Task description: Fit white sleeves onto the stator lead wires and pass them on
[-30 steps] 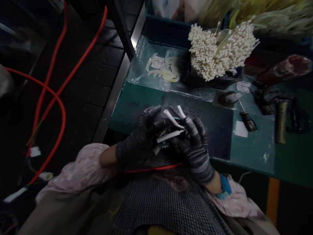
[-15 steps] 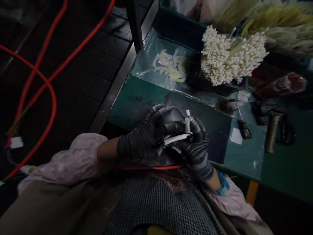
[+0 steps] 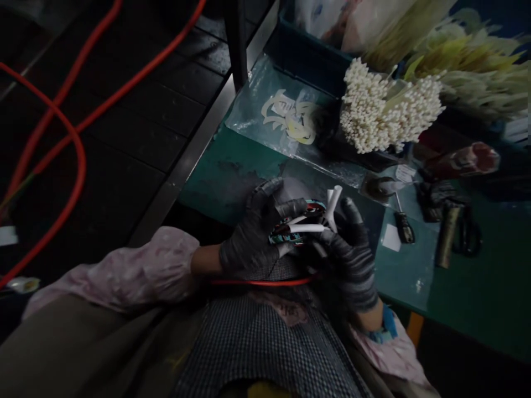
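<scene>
My left hand (image 3: 257, 232), in a dark grey striped glove, wraps round a dark rounded housing (image 3: 292, 190) in front of my apron. Between my hands show the coloured edges of a part that looks like a circuit board (image 3: 286, 239). White-sleeved wires (image 3: 307, 228) come out of it, some lying across and some sticking upward. My right hand (image 3: 352, 260), gloved alike, is at the right side, its thumb against the end of the wires and one finger raised apart. Its lower fingers are dark and partly hidden.
On the green table (image 3: 477, 298) lie a bundle of white-tipped wires (image 3: 385, 110), pale curved strips (image 3: 296, 116) on a plastic bag, a screwdriver (image 3: 403, 224), and a brass-coloured cylinder (image 3: 448, 237). A blue bin (image 3: 311, 58) stands behind. Red cables (image 3: 78, 132) hang at the left.
My right hand has moved slightly right and opened out from the left. The coloured board edges now show between the hands, and the upright white sleeves lean to the right.
</scene>
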A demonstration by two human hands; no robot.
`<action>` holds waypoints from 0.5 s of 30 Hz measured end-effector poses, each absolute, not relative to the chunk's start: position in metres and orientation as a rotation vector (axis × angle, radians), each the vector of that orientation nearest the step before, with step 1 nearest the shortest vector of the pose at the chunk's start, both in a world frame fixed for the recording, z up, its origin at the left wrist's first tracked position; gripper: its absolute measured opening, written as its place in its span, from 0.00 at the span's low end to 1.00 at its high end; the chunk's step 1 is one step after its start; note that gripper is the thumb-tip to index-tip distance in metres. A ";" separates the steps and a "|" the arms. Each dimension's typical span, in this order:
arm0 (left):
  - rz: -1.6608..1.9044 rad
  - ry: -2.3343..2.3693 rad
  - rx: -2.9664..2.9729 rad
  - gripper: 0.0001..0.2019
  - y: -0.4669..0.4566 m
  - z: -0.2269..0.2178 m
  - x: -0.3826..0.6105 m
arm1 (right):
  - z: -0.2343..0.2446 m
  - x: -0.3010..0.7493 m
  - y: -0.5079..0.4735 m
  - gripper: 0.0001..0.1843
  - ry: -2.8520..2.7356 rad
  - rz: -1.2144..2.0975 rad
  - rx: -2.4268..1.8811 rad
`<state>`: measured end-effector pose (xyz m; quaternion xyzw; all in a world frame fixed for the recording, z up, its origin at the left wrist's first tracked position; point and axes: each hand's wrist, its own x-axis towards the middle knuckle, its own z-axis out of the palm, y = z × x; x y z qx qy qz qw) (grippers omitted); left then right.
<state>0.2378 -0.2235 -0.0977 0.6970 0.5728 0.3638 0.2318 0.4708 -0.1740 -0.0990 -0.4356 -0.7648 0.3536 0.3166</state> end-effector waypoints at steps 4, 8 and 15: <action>0.943 1.599 2.034 0.34 -0.218 -0.089 0.243 | -0.107 0.480 -0.166 0.44 -2.020 0.983 -1.131; 0.976 1.557 2.065 0.32 -0.213 -0.082 0.245 | -0.113 0.479 -0.164 0.42 -2.052 0.921 -1.125; 1.004 1.525 2.099 0.33 -0.208 -0.077 0.245 | -0.118 0.468 -0.177 0.43 -1.867 1.019 -1.169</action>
